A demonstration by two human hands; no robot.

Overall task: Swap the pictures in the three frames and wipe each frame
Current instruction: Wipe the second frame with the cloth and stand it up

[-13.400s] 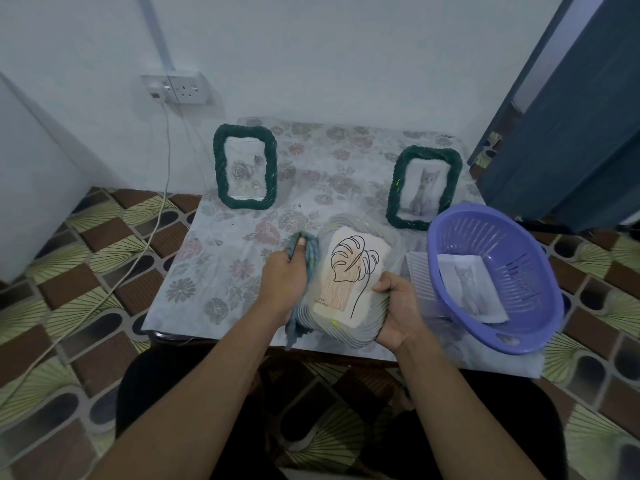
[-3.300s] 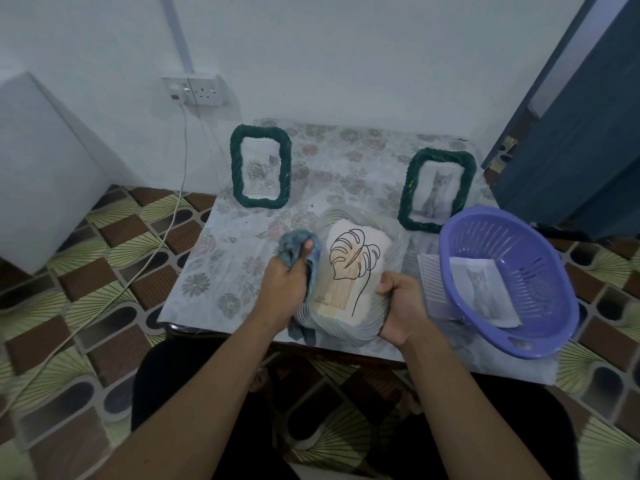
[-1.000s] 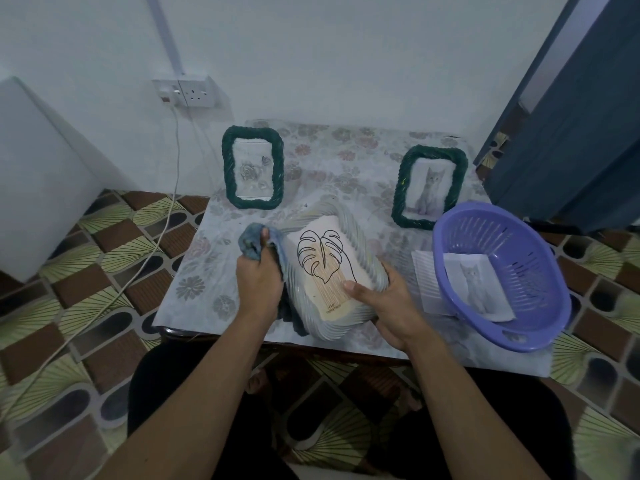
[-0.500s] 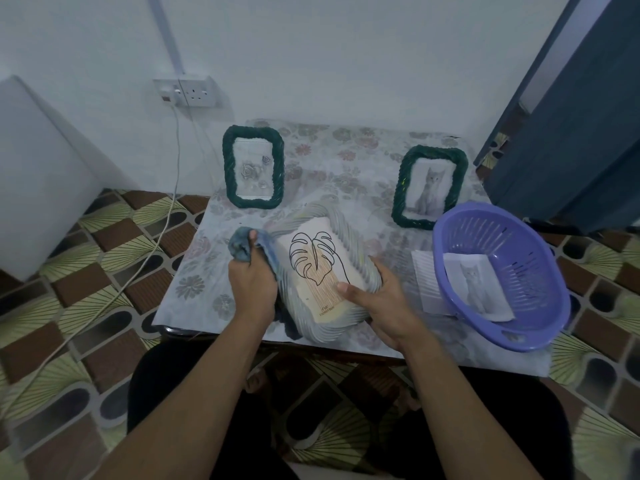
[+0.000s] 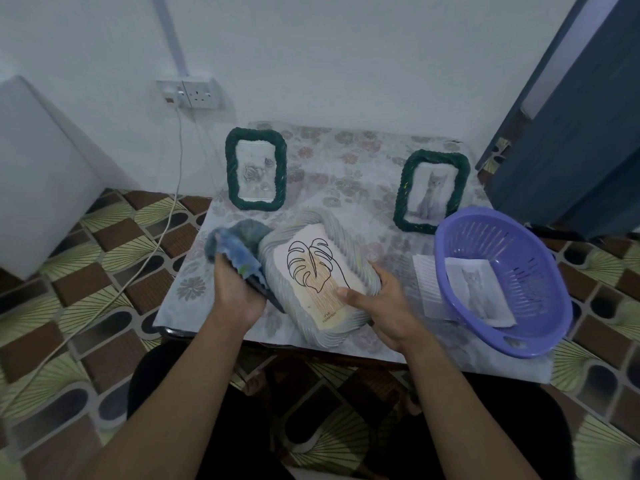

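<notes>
Floral-cloth worktop (image 5: pixel 349 161) against a white wall, patterned tile floor around it.

Grey frame (image 5: pixel 351 242) with the leaf picture (image 5: pixel 311 271) sits tilted at the worktop's near edge, between both hands. Can't tell if its low end rests on the cloth.

- Right hand (image 5: pixel 388 306): grip curled round the grey frame's right edge, thumb across the lower front, fingers behind.
- Left hand (image 5: pixel 235 289): grip bunched round a blue cloth (image 5: pixel 239 242), which is pressed on the grey frame's left rim.

Reads as the wipe step on this frame, and the leaf picture looks fitted. Next move, my guess: run the cloth round the rim and front, then stand the frame up. That needs a firm right-hand hold so it doesn't twist under the rubbing.

- Rose frame (image 5: pixel 231 171) stands behind-left of the grey frame.
- Cat frame (image 5: pixel 401 199) stands behind-right of it.
- Purple basket (image 5: pixel 446 268) is to its right, with a loose cat print (image 5: pixel 479 292) inside and a white sheet (image 5: pixel 424 285) partly under it.

Hidden: the grey frame's back and stand, the right fingertips, and the left fingers under the cloth. The caption on the leaf picture is unreadable. Whether the green frames are done: can't tell.
</notes>
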